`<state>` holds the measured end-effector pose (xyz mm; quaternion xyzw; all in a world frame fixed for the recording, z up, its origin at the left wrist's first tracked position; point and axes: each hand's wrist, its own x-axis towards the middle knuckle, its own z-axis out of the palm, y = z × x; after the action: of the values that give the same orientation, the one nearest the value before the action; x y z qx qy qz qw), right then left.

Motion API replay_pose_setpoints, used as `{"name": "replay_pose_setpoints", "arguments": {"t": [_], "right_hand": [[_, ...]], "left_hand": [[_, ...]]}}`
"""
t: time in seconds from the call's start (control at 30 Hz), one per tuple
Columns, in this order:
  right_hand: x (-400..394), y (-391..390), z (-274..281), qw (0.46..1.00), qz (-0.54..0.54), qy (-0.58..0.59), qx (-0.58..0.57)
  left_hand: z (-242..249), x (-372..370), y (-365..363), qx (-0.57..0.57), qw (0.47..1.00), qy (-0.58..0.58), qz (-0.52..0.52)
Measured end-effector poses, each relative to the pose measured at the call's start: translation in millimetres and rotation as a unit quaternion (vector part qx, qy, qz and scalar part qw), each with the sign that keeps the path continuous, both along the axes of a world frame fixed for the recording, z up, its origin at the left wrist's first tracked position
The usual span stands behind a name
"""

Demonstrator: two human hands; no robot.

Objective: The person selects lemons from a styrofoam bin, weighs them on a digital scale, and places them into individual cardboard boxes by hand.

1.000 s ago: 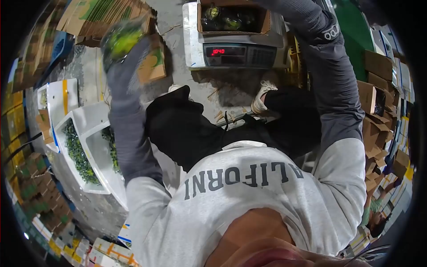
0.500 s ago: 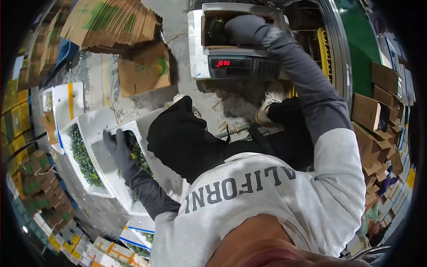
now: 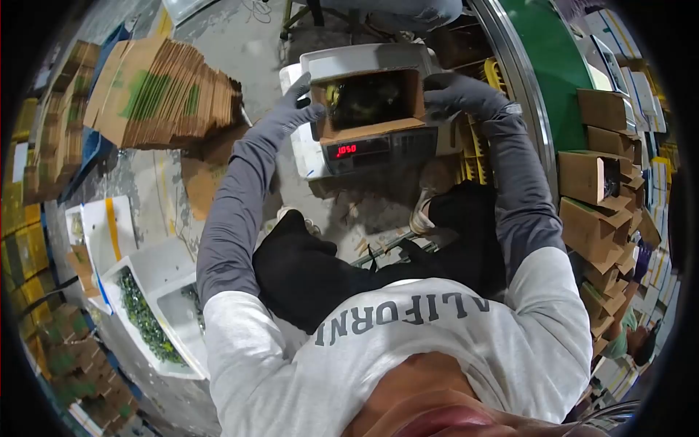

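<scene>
A brown cardboard carton (image 3: 373,132) sits on the pan of a digital weighing scale (image 3: 302,149). Its dark, greenish contents (image 3: 368,100) are too dim to name. Red digits on the scale's display (image 3: 348,150) appear to read 1.050. At the carton's left side is my gloved left hand (image 3: 297,102), fingers and thumb apart. My right hand (image 3: 462,95), also gloved in grey, reaches to the opposite side with its fingers stretched out. Both hands are beside the carton walls; firm contact cannot be made out.
Flattened cartons (image 3: 164,95) stand stacked at the left. White foam boxes (image 3: 149,280) with green leafy produce are on the floor below them. A metal rail (image 3: 520,80) and green surface (image 3: 550,80) run along the right, beside more open cartons (image 3: 590,178) and a yellow crate (image 3: 473,156).
My left hand has moved from the foam boxes to the carton's left side. My right hand has left the carton's inside for its right edge. The display went from 1.030 to 1.050.
</scene>
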<state>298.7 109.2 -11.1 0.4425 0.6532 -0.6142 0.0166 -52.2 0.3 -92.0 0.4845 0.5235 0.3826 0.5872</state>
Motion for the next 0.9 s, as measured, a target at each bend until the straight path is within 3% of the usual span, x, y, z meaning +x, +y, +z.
{"name": "replay_pose_setpoints", "arguments": {"t": [0.03, 0.07, 0.1, 0.17, 0.2, 0.23, 0.27, 0.3, 0.33, 0.37, 0.4, 0.43, 0.5, 0.53, 0.6, 0.7, 0.77, 0.9], "right_hand": [[2.5, 3.8, -27.1, 0.998, -0.016, 0.057, -0.017], [-8.9, -2.4, -34.1, 0.999, -0.05, 0.002, -0.014], [-31.3, -13.9, -39.1, 0.993, -0.056, 0.098, 0.018], [-68.5, -23.7, -28.0, 0.982, -0.123, -0.105, 0.101], [-66.3, -21.2, -36.7, 0.984, -0.173, -0.008, 0.04], [-62.9, -16.8, -33.6, 0.985, -0.146, -0.068, 0.069], [-56.0, -10.4, -49.3, 0.984, -0.167, -0.049, 0.034], [-47.0, -8.4, -58.2, 0.98, -0.192, -0.028, 0.035], [-32.1, -4.8, -78.2, 0.981, -0.147, 0.126, -0.014], [-35.3, -13.4, -66.2, 0.949, -0.23, 0.191, -0.104], [-32.7, -13.2, -80.9, 0.944, -0.227, 0.222, -0.084], [-34.4, -21.4, -84.2, 0.945, -0.311, 0.098, -0.041], [-25.4, -32.6, -105.0, 0.888, -0.37, 0.269, -0.054], [-22.0, -33.3, -126.8, 0.823, -0.429, 0.336, -0.161], [-9.2, -30.2, -160.3, 0.642, -0.503, 0.455, -0.358], [-1.0, -60.8, -136.4, 0.567, -0.509, 0.58, -0.287], [0.0, -67.2, -117.0, 0.551, -0.53, 0.583, -0.273], [5.9, -79.3, -85.1, 0.592, -0.48, 0.631, -0.14]], "left_hand": [[1.3, 9.3, 7.1, -0.024, 0.986, 0.165, -0.024], [1.6, 26.4, 9.8, -0.02, 0.992, 0.126, 0.012], [2.6, 39.6, 9.5, -0.018, 0.995, 0.088, 0.046], [0.9, 37.7, 11.9, -0.042, 0.996, 0.027, 0.073], [-2.4, 37.1, 18.4, -0.05, 0.996, -0.004, 0.075], [-29.9, 28.3, 21.4, -0.028, 0.995, -0.035, 0.091], [-18.4, 22.5, 17.6, -0.023, 0.997, -0.071, 0.023], [-39.6, 18.3, 22.6, -0.119, 0.97, -0.193, 0.086], [-40.9, 16.7, 23.9, -0.178, 0.941, -0.261, 0.121], [-57.3, 12.6, 22.2, -0.119, 0.956, -0.247, 0.104], [-84.9, -0.5, 22.3, -0.117, 0.957, -0.205, 0.171], [-43.8, 23.4, 20.8, -0.098, 0.963, -0.211, 0.136], [-45.1, 27.6, 21.0, -0.057, 0.967, -0.171, 0.181], [-36.6, 30.9, 16.7, -0.068, 0.959, -0.223, 0.161], [-14.1, 50.7, 10.9, -0.087, 0.946, -0.269, 0.156], [48.8, 99.4, 11.2, -0.139, 0.931, -0.323, 0.101], [81.9, 138.6, 15.2, -0.141, 0.939, -0.3, 0.095], [91.0, 223.3, 58.7, -0.101, 0.933, -0.344, 0.03]]}}
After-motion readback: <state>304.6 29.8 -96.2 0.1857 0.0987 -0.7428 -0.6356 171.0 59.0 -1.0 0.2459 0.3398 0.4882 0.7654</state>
